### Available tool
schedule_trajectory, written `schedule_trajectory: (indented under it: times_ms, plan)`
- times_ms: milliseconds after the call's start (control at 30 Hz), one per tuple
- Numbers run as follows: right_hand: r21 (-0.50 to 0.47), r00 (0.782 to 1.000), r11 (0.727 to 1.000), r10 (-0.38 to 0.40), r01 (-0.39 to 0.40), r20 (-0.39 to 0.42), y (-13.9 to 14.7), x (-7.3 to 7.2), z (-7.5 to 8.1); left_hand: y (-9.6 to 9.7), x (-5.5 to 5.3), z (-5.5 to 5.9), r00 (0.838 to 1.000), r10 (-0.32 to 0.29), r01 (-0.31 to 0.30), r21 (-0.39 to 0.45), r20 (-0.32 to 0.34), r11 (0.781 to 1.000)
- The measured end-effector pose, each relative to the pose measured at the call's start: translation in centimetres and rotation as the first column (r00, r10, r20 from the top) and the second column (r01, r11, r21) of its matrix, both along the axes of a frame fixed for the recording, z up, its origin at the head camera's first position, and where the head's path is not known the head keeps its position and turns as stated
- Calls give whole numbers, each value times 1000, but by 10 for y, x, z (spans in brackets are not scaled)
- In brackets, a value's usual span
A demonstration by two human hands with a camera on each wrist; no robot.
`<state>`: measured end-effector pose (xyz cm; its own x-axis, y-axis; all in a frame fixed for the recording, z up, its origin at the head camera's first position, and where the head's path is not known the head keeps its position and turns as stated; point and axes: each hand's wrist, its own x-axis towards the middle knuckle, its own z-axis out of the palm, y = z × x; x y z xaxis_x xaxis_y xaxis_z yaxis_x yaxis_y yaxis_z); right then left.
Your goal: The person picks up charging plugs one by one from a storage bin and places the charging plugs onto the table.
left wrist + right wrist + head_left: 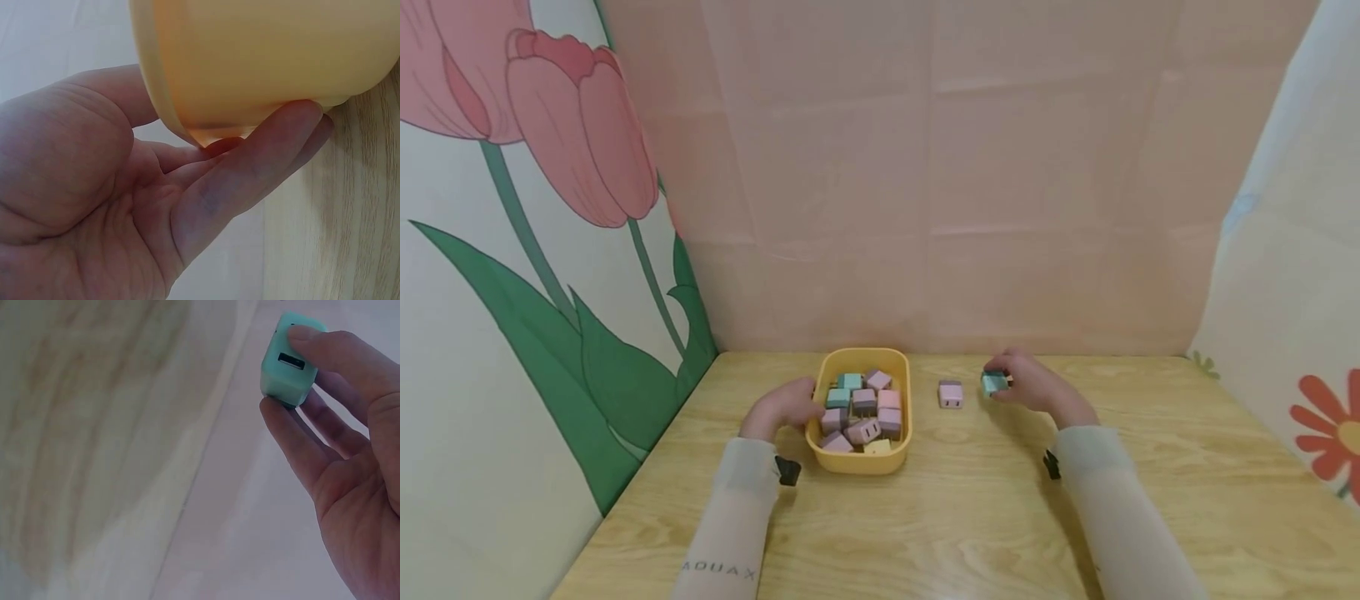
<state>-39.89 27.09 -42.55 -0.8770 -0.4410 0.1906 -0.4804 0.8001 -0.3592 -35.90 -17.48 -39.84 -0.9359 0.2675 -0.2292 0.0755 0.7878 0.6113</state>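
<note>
A teal USB wall charger (284, 378) is pinched between the thumb and fingers of my right hand (1030, 383), its USB slot showing in the right wrist view. In the head view it is just above or at the table; I cannot tell which. To its left, a lilac USB charger (951, 394) lies on the table, ports toward me. My left hand (786, 406) holds the left side of a yellow plastic bin (859, 463), thumb at the rim and fingers against the outer wall (262, 75). Inside the bin lie several chargers, mostly lilac and teal, with a pink charger (889, 400) and a yellow charger (877, 447).
The wood-grain table (955, 525) runs back to a pink cloth backdrop (955, 183). A tulip-printed panel (550, 250) stands along the left edge, and a flower-printed panel (1300, 350) along the right.
</note>
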Motion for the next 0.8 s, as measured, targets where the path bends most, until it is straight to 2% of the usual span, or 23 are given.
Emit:
schedule_trajectory:
  times_ms: [367, 800]
  plan:
    - [27, 999, 1000, -12, 11, 53, -2, -4, -9, 1, 1, 1, 1000, 2, -2, 8, 4, 1000]
    - [33, 998, 999, 9, -11, 62, -5, -4, -13, 0, 0, 0, 1000, 0, 0, -5, 3, 1000]
